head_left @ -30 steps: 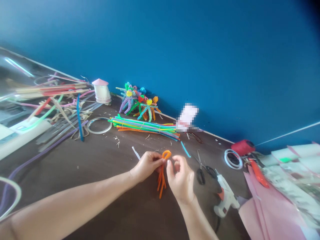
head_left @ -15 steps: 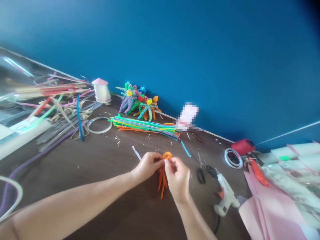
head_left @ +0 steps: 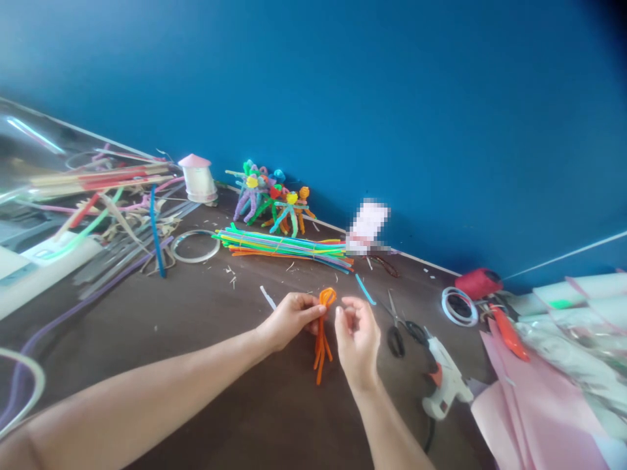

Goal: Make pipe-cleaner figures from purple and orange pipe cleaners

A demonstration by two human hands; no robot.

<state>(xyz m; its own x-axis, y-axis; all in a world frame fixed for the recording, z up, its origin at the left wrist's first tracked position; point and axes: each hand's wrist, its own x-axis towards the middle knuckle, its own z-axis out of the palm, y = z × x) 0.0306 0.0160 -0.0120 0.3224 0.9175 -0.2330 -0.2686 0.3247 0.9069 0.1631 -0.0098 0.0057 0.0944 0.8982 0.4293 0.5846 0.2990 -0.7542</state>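
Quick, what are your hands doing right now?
Left hand: closed, holding an orange pipe cleaner.
Right hand: partly open, holding nothing.

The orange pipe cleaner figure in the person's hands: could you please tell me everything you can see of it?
The orange pipe cleaner figure looks like fuzzy chenille wire. A small open loop forms its top, and several strands hang below it, slightly splayed. It hangs roughly upright above the dark tabletop, pinched just under the loop by the fingers of the left hand. The right hand is close beside it, apparently not touching.
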